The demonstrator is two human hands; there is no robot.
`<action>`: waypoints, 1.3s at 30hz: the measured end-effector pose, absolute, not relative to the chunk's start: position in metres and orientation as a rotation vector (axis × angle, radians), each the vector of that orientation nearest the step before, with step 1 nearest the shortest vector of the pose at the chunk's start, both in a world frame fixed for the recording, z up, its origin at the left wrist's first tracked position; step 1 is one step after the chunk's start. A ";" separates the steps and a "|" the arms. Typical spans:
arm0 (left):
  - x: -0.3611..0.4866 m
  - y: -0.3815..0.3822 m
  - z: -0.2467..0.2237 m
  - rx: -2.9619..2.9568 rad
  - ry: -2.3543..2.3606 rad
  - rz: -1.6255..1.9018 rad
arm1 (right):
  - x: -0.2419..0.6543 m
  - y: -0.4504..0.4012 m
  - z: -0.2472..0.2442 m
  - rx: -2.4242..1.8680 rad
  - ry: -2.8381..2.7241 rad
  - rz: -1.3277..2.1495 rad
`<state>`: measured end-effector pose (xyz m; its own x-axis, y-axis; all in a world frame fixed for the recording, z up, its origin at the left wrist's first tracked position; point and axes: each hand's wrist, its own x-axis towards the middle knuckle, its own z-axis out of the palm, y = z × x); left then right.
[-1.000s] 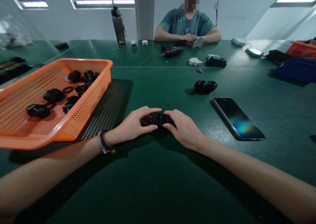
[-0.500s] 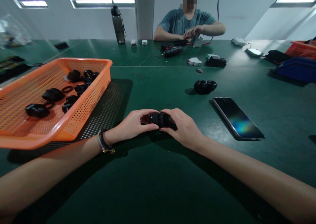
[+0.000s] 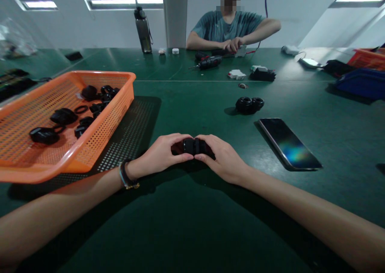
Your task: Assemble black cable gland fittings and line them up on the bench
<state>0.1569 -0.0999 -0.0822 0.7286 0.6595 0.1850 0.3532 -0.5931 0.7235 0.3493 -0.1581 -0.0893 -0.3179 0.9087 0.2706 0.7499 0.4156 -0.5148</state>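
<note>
Clasped between left hand (image 3: pixel 159 154) and right hand (image 3: pixel 226 158), a black fitting (image 3: pixel 189 145) is enclosed at both ends, fingertips nearly meeting.

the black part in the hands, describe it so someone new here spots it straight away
Start from the orange basket on the green table, then look right to where the left hand and right hand meet. Between their fingertips is the short black part. Unlike the black parts in the basket, it is gripped from both sides.
</note>
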 end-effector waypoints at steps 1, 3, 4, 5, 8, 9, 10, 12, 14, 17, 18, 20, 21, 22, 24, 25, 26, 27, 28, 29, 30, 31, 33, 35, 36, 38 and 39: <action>0.157 -0.100 -0.082 2.262 0.764 0.587 | 0.349 -0.158 -0.089 -1.410 -2.153 0.409; 0.157 -0.102 -0.081 2.294 0.771 0.601 | 0.349 -0.159 -0.088 -1.419 -2.151 0.423; 0.157 -0.102 -0.081 2.310 0.776 0.606 | 0.349 -0.159 -0.088 -1.425 -2.150 0.430; 0.157 -0.103 -0.080 2.327 0.778 0.609 | 0.349 -0.159 -0.087 -1.435 -2.149 0.437; 0.157 -0.104 -0.080 2.370 0.773 0.615 | 0.348 -0.159 -0.087 -1.473 -2.140 0.466; 0.157 -0.104 -0.080 2.379 0.774 0.615 | 0.347 -0.159 -0.087 -1.480 -2.135 0.477; 0.158 -0.104 -0.080 2.385 0.776 0.616 | 0.347 -0.159 -0.087 -1.482 -2.130 0.486; 0.157 -0.105 -0.080 2.379 0.786 0.622 | 0.346 -0.159 -0.087 -1.482 -2.118 0.491; 0.157 -0.104 -0.080 2.342 0.792 0.630 | 0.346 -0.158 -0.088 -1.486 -2.107 0.469; 0.157 -0.103 -0.080 2.244 0.815 0.651 | 0.350 -0.157 -0.088 -1.426 -2.133 0.370; 0.157 -0.102 -0.080 2.199 0.823 0.651 | 0.352 -0.156 -0.088 -1.381 -2.153 0.325; 0.157 -0.101 -0.080 2.102 0.827 0.627 | 0.355 -0.156 -0.089 -1.287 -2.190 0.237; 0.158 -0.101 -0.080 2.054 0.818 0.606 | 0.356 -0.156 -0.090 -1.254 -2.200 0.202; 0.158 -0.100 -0.080 2.012 0.804 0.581 | 0.356 -0.156 -0.090 -1.233 -2.208 0.176; 0.159 -0.099 -0.081 1.961 0.777 0.547 | 0.357 -0.156 -0.091 -1.215 -2.220 0.150; 0.159 -0.099 -0.081 1.950 0.766 0.538 | 0.356 -0.156 -0.091 -1.212 -2.227 0.150; 0.159 -0.099 -0.081 1.947 0.756 0.535 | 0.356 -0.156 -0.091 -1.210 -2.232 0.153; 0.159 -0.099 -0.082 1.951 0.749 0.534 | 0.355 -0.157 -0.091 -1.207 -2.235 0.158; 0.159 -0.099 -0.082 1.961 0.745 0.537 | 0.355 -0.157 -0.091 -1.206 -2.236 0.163; 0.158 -0.099 -0.082 1.975 0.741 0.543 | 0.354 -0.157 -0.091 -1.205 -2.236 0.170; 0.158 -0.099 -0.082 1.994 0.739 0.550 | 0.354 -0.157 -0.091 -1.209 -2.233 0.179; 0.158 -0.099 -0.082 2.019 0.740 0.559 | 0.353 -0.157 -0.090 -1.215 -2.230 0.192; 0.157 -0.100 -0.082 2.085 0.741 0.576 | 0.353 -0.158 -0.090 -1.234 -2.216 0.224; 0.157 -0.100 -0.081 2.157 0.744 0.585 | 0.353 -0.158 -0.090 -1.252 -2.202 0.260; 0.157 -0.100 -0.081 2.191 0.746 0.585 | 0.353 -0.158 -0.090 -1.260 -2.198 0.279; 0.157 -0.100 -0.081 2.244 0.750 0.585 | 0.353 -0.158 -0.089 -1.282 -2.192 0.319; 0.157 -0.100 -0.081 2.264 0.754 0.586 | 0.354 -0.157 -0.089 -1.296 -2.190 0.341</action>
<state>0.1566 -0.1003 -0.0811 0.7320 0.6525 0.1963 0.3510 -0.6080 0.7121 0.3535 -0.1575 -0.0886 -0.3708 0.8642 0.3401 0.7200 0.4987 -0.4826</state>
